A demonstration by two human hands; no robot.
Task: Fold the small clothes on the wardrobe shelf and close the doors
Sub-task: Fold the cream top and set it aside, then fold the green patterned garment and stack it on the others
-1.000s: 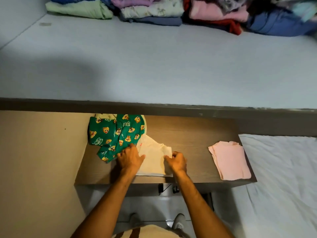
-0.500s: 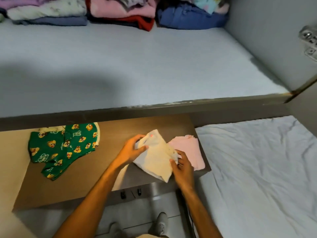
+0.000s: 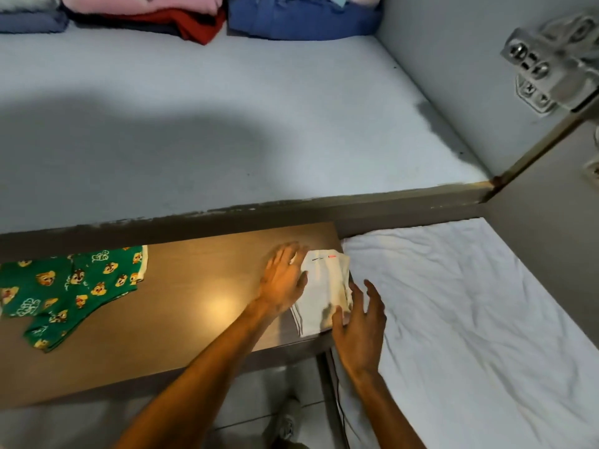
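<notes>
A folded cream garment (image 3: 322, 291) lies at the right end of the brown wooden board (image 3: 201, 280), on top of the spot where the pink cloth lay; the pink cloth is hidden. My left hand (image 3: 283, 277) rests flat with spread fingers on the garment's left edge. My right hand (image 3: 358, 322) hovers open at its lower right corner, fingers apart, thumb touching the cloth. A green cartoon-print garment (image 3: 69, 286) lies unfolded at the board's left end.
The grey wardrobe shelf (image 3: 227, 124) stretches behind the board, with stacks of folded clothes (image 3: 201, 17) along its back. A metal door hinge (image 3: 544, 69) sits on the right wall. A white sheet (image 3: 470, 319) covers the surface to the right. The floor and a shoe show below.
The cream garment went from beside the green one to the board's right end, onto the pink cloth. Both hands released their grip and now lie open on it. The view swung right.
</notes>
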